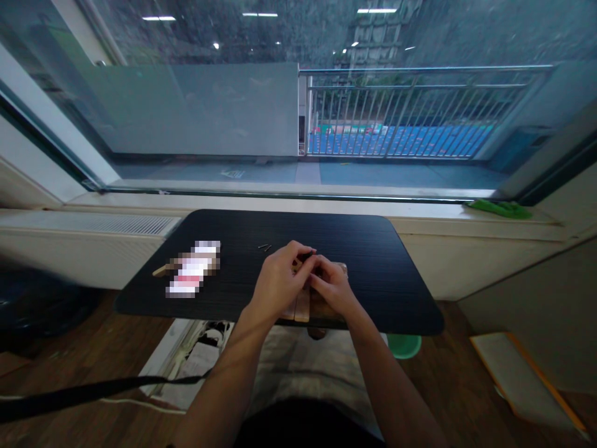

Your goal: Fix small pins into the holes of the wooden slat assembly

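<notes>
My left hand (278, 279) and my right hand (336, 287) meet over the near middle of the black table (373, 261). Their fingers are pinched together around something small and dark, mostly hidden by the fingertips. Below the hands lie light wooden pieces (302, 310), partly covered by the palms. A small roundish, shiny thing (344, 269) shows just beyond my right hand. Farther off, to the left of my left hand, a few thin screws or nails (265, 247) lie loose on the tabletop.
At the table's left lies a pixel-blurred flat thing (191, 274) beside a wooden stick-like end (161, 270). The window sill (280, 203) borders the far edge, with a green cloth (499, 208) at right. A green basin (405, 346) stands below; a dark strap (102, 389) crosses lower left.
</notes>
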`<state>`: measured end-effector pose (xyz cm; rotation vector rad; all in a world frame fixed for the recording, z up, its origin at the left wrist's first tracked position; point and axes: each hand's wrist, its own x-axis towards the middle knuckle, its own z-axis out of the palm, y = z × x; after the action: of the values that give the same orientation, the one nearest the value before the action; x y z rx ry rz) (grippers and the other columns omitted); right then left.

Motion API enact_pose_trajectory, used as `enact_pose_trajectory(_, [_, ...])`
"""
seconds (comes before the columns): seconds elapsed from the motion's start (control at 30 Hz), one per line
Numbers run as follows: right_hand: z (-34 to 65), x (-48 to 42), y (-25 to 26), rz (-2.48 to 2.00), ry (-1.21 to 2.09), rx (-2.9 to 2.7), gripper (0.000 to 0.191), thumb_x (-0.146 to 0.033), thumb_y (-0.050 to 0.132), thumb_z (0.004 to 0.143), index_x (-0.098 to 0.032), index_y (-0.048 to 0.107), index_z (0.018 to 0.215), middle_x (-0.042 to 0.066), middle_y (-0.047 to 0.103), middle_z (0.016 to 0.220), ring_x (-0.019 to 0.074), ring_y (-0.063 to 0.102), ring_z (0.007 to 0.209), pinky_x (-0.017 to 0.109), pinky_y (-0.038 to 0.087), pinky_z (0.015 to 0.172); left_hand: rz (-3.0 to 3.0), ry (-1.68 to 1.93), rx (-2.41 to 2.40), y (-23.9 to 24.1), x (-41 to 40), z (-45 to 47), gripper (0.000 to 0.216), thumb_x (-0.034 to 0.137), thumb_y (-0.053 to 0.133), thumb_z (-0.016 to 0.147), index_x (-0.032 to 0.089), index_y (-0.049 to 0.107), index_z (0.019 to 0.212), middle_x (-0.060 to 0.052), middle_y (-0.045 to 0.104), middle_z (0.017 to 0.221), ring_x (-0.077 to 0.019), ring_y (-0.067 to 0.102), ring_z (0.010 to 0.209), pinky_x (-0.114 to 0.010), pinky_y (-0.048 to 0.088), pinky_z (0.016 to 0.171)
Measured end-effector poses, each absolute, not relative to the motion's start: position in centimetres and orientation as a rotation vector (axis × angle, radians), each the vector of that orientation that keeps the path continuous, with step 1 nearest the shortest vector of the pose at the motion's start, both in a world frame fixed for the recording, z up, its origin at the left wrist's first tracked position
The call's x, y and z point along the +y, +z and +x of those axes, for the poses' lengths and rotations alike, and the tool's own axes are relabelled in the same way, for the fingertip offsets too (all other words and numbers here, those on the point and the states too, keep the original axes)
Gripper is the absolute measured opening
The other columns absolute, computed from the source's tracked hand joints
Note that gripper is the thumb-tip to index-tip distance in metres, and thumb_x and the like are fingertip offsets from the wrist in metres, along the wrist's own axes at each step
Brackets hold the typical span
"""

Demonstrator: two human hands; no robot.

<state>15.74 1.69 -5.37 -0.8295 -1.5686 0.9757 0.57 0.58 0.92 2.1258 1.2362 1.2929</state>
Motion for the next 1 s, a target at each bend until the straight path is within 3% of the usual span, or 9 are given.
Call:
enact_pose_trajectory(0.27, [15.79,1.83,-5.56,-0.793,0.977,-1.541,0.012,-0.024,0.063,0.084,-0.023,0.073,0.09,0.003,0.069,0.091,0.0189,0.065,0.086,0.032,0.054,0.079,2.14,1.297,1.23,0.78,0.66,0.5,0.01,0.02,0.065,0.091,0.021,0.07,0.1,-0.002,0.076,0.092,-0.0168,0.072,0.081,-0.028,0.055,0.076])
enact_pose_trajectory(1.0, [15.95,1.77,-5.51,-0.809,0.981,-1.57,0.012,-0.027,0.065,0.086,-0.024,0.076,0.089,0.003,0.071,0.09,0.0193,0.067,0.085,0.033,0.056,0.077,2.07,1.407,1.144,0.59,0.48,0.48,0.011,0.02,0.061,0.091,0.021,0.07,0.096,-0.004,0.076,0.095,-0.0175,0.072,0.088,-0.03,0.058,0.081])
